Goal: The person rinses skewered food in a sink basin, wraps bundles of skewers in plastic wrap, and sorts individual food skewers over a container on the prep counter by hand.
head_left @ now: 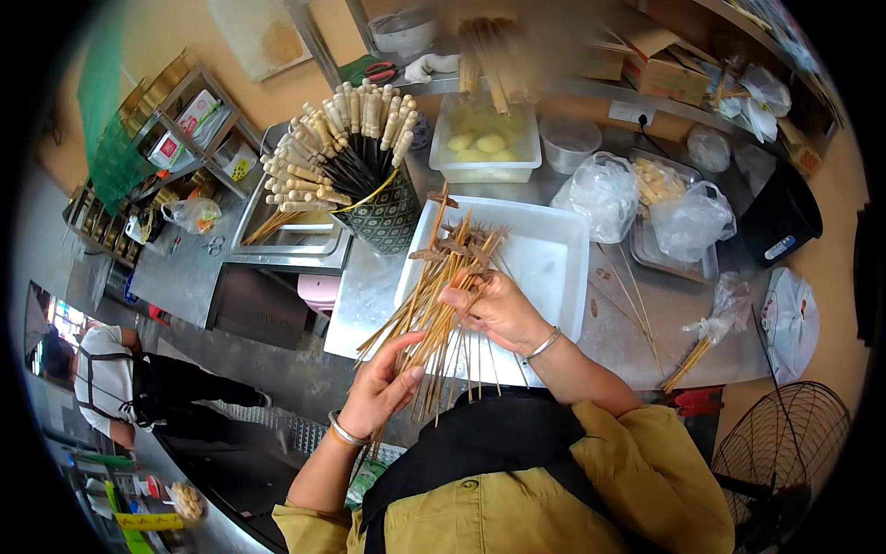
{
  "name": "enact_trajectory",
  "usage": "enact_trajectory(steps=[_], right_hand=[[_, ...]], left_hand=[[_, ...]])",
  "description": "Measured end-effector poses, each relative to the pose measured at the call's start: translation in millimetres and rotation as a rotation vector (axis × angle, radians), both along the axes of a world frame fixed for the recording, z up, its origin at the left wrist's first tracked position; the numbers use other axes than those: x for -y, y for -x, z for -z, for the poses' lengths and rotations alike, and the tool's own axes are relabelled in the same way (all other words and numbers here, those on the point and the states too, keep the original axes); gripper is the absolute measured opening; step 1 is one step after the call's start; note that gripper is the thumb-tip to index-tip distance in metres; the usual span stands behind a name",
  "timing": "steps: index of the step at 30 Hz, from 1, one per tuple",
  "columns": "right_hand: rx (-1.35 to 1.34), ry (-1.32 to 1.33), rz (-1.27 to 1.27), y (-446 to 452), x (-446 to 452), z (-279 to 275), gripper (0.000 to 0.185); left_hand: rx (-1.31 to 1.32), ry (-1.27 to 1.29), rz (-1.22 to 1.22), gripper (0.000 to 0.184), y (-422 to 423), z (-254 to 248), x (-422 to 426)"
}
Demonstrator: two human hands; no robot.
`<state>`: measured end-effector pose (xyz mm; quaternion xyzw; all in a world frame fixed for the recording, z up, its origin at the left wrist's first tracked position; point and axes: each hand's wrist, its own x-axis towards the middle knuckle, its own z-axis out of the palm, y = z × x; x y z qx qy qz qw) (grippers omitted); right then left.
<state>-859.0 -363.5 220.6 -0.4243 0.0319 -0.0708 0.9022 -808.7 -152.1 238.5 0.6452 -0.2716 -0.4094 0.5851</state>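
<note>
A thick, loose bundle of bamboo skewers [413, 309] is between my hands, with dark brown pieces of food [466, 242] threaded on the upper ends. My left hand [380, 380] closes round the lower part of the sticks. Higher up on the right, my right hand [503, 309] grips the skewers just below the brown pieces, thumb and fingers pinched together. The bundle leans over the near left part of a white plastic tub [565, 286]. Several stick ends hang below my hands. What exactly the food is, I cannot tell.
Left of the tub stands a patterned bucket [386, 214] full of wooden-handled skewers. Behind it is a tub of yellow pieces in liquid [486, 159]. Plastic bags [602, 198], loose skewers [637, 300] and a black bin [783, 217] are on the right. Another person [115, 369] is far left.
</note>
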Motion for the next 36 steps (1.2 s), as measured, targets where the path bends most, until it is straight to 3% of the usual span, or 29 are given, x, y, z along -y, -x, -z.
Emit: enact_trajectory(steps=[2, 7, 14, 17, 19, 23, 25, 27, 29, 32, 36], right_hand=[[0.0, 0.009, 0.01, 1, -1, 2, 0.014], [-0.07, 0.046, 0.073, -1, -12, 1, 0.015], [-0.037, 0.043, 0.026, 3, -17, 9, 0.014], [-0.003, -0.031, -0.01, 3, -17, 11, 0.015], [-0.06, -0.007, 0.094, 1, -20, 12, 0.012], [-0.018, -0.021, 0.009, -1, -11, 11, 0.018], [0.1, -0.11, -0.195, -2, -5, 18, 0.023], [0.143, -0.121, -0.262, -4, -2, 21, 0.024], [-0.01, 0.004, -0.302, -4, -2, 15, 0.022], [0.035, 0.126, -0.221, -7, -4, 19, 0.023], [0.038, 0.122, -0.04, -7, -15, 19, 0.024]], left_hand=[[0.017, -0.004, -0.024, 0.044, 1, 1, 1], [0.381, 0.032, -0.107, 0.034, -7, 25, 3], [0.44, -0.016, -0.099, 0.026, -2, 21, 7], [0.331, -0.008, -0.111, 0.029, -1, 24, 8], [0.428, 0.104, -0.143, 0.041, 3, 24, 14], [0.483, 0.02, -0.045, 0.05, 0, 20, 8], [0.163, 0.058, -0.013, 0.05, -1, 16, 7], [0.086, 0.061, 0.023, 0.044, -5, 15, 1], [-0.141, -0.047, 0.24, 0.034, -12, 13, -5], [-0.195, 0.033, 0.242, 0.022, -9, 13, -1], [-0.254, 0.08, 0.252, 0.022, -10, 10, 2]])
